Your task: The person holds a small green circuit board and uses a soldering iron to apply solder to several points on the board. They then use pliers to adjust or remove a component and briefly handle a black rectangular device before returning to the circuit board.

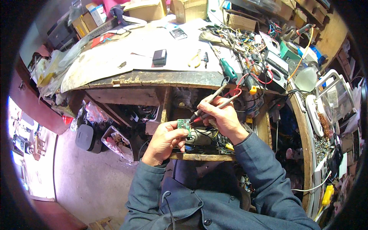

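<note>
Circuit board (184,124), small and green, is pinched in the left hand (165,140); the right hand (222,117) grips two probes (214,101) touching it, so testing seems under way, not finished.

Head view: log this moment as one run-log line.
left hand: holds small green circuit board | right hand: holds two meter probes, tips at board | workbench: green-handled screwdriver, pliers

Electronics repair workshop: cluttered workbench (126,74), tangled wires (245,42), screwdriver (226,67)
</note>
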Demonstrator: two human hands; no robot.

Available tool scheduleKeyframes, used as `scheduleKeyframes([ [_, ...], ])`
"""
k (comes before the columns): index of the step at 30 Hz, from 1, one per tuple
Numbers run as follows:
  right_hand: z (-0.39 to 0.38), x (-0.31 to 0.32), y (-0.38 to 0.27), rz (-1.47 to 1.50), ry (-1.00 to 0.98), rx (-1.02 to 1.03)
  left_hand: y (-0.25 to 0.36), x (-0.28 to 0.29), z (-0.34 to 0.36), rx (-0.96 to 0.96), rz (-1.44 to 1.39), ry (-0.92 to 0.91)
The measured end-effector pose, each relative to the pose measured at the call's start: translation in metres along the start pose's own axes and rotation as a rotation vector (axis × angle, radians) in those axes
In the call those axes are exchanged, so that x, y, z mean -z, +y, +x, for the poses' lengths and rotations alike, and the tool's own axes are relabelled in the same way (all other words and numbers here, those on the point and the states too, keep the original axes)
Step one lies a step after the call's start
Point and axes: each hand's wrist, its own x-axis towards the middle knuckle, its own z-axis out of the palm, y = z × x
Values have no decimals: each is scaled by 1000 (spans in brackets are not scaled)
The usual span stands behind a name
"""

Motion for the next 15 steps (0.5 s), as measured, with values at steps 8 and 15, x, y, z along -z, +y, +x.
scheduleKeyframes([
  [8,0,2,0,-31,-20,-9,-1,-1,0,-2,-4,13],
  [15,2,5,3,3,-37,25,0,0,1,5,-10,10],
])
